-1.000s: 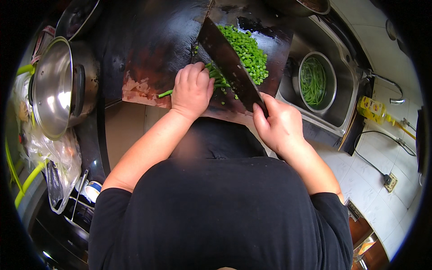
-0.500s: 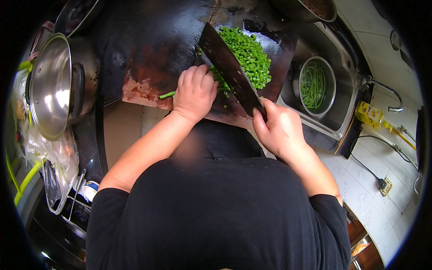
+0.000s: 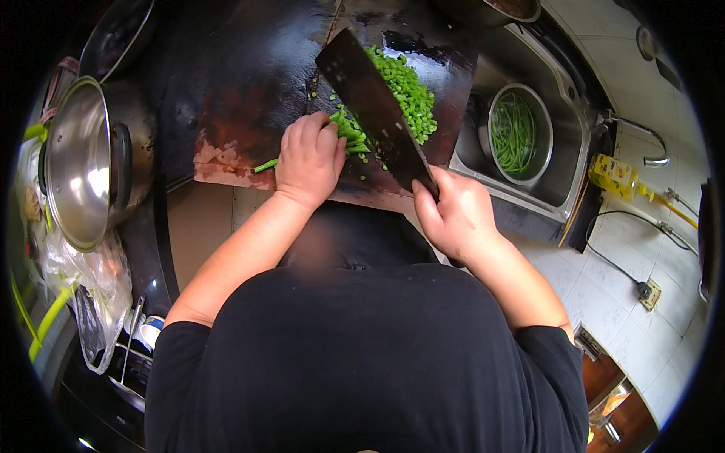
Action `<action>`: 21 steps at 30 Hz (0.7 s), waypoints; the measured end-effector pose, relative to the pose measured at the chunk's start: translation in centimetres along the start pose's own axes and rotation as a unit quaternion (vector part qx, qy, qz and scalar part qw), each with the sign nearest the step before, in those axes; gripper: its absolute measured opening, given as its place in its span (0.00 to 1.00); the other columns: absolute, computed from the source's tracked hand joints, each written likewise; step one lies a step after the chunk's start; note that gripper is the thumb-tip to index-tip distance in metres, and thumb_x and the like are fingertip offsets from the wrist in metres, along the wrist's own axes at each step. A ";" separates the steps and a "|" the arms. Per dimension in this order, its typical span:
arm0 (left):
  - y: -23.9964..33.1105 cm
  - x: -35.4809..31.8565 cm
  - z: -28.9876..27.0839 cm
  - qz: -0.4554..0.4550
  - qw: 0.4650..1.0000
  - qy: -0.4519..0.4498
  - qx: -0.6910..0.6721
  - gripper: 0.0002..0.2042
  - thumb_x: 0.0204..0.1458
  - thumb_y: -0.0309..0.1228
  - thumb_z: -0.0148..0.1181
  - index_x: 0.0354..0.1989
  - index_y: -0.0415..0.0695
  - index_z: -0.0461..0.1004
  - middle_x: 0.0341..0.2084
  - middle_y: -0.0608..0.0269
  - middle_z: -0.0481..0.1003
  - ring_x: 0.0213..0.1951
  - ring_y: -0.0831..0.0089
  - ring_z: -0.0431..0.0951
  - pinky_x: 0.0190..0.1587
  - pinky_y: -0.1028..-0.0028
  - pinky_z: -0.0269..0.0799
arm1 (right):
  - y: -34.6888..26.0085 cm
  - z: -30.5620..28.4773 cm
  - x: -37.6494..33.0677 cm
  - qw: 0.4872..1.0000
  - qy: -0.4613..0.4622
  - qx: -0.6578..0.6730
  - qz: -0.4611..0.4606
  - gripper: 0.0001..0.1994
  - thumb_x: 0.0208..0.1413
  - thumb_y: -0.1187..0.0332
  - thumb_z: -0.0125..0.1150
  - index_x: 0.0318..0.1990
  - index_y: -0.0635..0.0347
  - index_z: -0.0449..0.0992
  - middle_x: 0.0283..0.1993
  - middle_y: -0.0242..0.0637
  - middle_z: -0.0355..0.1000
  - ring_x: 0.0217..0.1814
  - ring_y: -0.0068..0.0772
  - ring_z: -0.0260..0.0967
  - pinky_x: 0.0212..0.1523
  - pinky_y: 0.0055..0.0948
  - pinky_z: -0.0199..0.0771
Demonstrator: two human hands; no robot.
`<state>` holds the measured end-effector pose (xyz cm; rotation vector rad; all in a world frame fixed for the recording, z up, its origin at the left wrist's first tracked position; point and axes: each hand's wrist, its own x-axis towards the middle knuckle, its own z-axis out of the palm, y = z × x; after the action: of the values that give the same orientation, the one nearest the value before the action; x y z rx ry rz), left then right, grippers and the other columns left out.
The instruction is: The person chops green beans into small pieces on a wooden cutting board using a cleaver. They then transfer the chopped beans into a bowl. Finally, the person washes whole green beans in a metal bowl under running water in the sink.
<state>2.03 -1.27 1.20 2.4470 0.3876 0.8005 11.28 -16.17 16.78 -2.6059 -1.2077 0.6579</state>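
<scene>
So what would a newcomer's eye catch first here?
The bright green heap of chopped vegetables on the dark board, beside the broad knife in the right hand. Next, the shiny pot at far left and the bowl of green stalks in the sink at right.

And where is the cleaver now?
At the head view's upper centre, the right hand holds the cleaver between the left hand and the chopped green pile.
</scene>
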 end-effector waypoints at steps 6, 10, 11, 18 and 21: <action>0.4 0.1 -0.2 -0.011 1.000 -0.005 0.003 0.13 0.41 0.25 0.58 0.37 0.39 0.66 0.39 0.53 0.67 0.43 0.54 0.67 0.46 0.62 0.62 | -0.2 0.1 -0.4 0.999 -0.038 -0.010 0.005 0.08 0.49 0.67 0.51 0.34 0.60 0.73 0.24 0.48 0.70 0.26 0.53 0.68 0.28 0.43 0.67; 0.3 0.1 -0.2 -0.007 1.000 -0.009 0.007 0.13 0.41 0.25 0.58 0.37 0.39 0.67 0.40 0.53 0.67 0.43 0.54 0.67 0.46 0.62 0.62 | -1.0 -0.2 0.3 0.998 -0.057 -0.030 0.016 0.09 0.49 0.67 0.50 0.32 0.61 0.72 0.22 0.49 0.70 0.26 0.51 0.69 0.29 0.43 0.69; 0.3 0.1 -0.2 -0.006 1.000 -0.010 0.009 0.13 0.41 0.25 0.58 0.37 0.39 0.67 0.39 0.53 0.67 0.43 0.54 0.67 0.46 0.62 0.62 | -1.4 -0.2 0.7 0.997 -0.065 -0.043 0.018 0.09 0.49 0.66 0.50 0.31 0.62 0.72 0.22 0.48 0.70 0.27 0.50 0.70 0.30 0.43 0.70; 0.1 0.0 -0.1 -0.002 1.000 -0.014 0.018 0.13 0.41 0.25 0.57 0.38 0.40 0.66 0.39 0.53 0.66 0.43 0.54 0.66 0.46 0.62 0.62 | -1.1 2.9 2.9 0.999 -0.031 -0.016 0.034 0.10 0.49 0.64 0.48 0.29 0.60 0.73 0.23 0.49 0.71 0.29 0.51 0.71 0.33 0.44 0.71; 0.2 -0.3 -0.1 0.002 1.000 -0.004 0.018 0.13 0.42 0.24 0.57 0.38 0.40 0.65 0.39 0.53 0.66 0.43 0.55 0.66 0.46 0.62 0.62 | 0.7 2.5 2.3 0.999 0.000 0.035 0.021 0.11 0.49 0.63 0.48 0.32 0.60 0.74 0.26 0.48 0.71 0.29 0.50 0.70 0.33 0.44 0.70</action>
<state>1.81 -1.52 1.23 2.4836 0.3983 0.7909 11.93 -14.92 13.60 -2.5807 -1.1123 0.6945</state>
